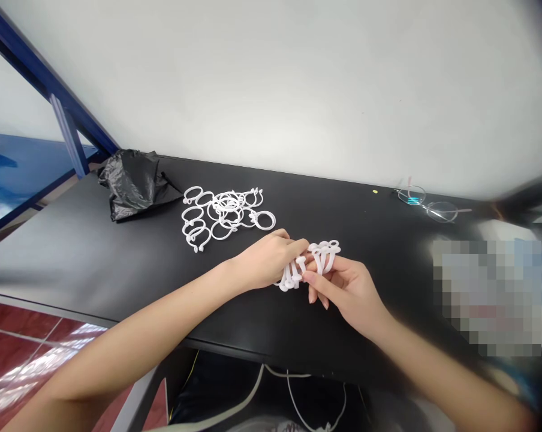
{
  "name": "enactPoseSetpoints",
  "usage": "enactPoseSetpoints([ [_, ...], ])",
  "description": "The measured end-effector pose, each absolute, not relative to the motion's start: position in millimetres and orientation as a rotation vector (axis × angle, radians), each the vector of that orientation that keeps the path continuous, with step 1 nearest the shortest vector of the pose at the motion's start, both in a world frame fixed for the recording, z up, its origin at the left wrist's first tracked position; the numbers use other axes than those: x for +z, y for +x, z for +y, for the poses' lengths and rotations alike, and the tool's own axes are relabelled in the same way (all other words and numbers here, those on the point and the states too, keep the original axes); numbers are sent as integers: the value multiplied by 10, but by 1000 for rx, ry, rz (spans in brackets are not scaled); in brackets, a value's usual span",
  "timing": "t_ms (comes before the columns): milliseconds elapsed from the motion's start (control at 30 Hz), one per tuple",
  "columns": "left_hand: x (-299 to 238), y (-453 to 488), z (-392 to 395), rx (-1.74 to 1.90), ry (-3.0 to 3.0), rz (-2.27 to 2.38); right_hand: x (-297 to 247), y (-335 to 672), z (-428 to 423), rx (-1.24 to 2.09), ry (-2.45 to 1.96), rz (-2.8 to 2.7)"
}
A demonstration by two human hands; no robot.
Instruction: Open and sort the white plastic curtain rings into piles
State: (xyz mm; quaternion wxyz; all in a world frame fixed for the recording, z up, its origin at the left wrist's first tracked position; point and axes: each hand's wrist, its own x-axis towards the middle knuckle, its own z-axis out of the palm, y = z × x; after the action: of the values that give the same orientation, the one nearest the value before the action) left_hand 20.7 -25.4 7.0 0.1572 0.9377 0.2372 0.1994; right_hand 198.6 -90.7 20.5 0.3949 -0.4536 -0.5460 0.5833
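Note:
Several white plastic curtain rings (289, 277) are bunched in my left hand (271, 255), whose fingers are closed on them just above the black table. More of the same rings (325, 258) hang around the index finger of my right hand (343, 285). The right thumb and fingertips meet a ring at the edge of the left bunch, so the two hands almost touch. Part of the left bunch is hidden behind my fingers. Beyond my left hand, a loose heap of white rings (228, 210) lies on the table, some overlapping.
A crumpled black plastic bag (131, 183) sits at the back left of the black table (163, 258). Eyeglasses (433, 207) lie near the wall at the right, with a blurred, pixelated item (482, 294) in front of them. Pale cables (253, 396) hang below the front edge.

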Motion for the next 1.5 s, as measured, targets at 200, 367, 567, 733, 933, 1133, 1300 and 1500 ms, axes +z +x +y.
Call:
enactPoseSetpoints([
  [200,40,188,-239,702,2681,770,227,2016,-863,1358,-1165,-1305],
  [367,51,174,-221,647,2837,690,224,2013,-852,1470,-1148,-1309],
  [567,51,167,-235,619,2702,646,177,2017,-907,1372,-1124,-1372],
  [733,-42,187,-222,755,2514,699,221,2017,-920,1291,-1081,-1388],
  [933,34,207,-249,773,2281,718,177,2019,-874,1385,-1055,-1297],
  [1133,99,248,-355,673,1777,667,115,1981,-922,1422,-1082,-1356],
  [1300,100,256,-378,664,1723,601,119,1958,-945,1432,-1108,-1411],
  [1500,88,224,-314,736,2056,770,182,1964,-907,1370,-1109,-1327],
])
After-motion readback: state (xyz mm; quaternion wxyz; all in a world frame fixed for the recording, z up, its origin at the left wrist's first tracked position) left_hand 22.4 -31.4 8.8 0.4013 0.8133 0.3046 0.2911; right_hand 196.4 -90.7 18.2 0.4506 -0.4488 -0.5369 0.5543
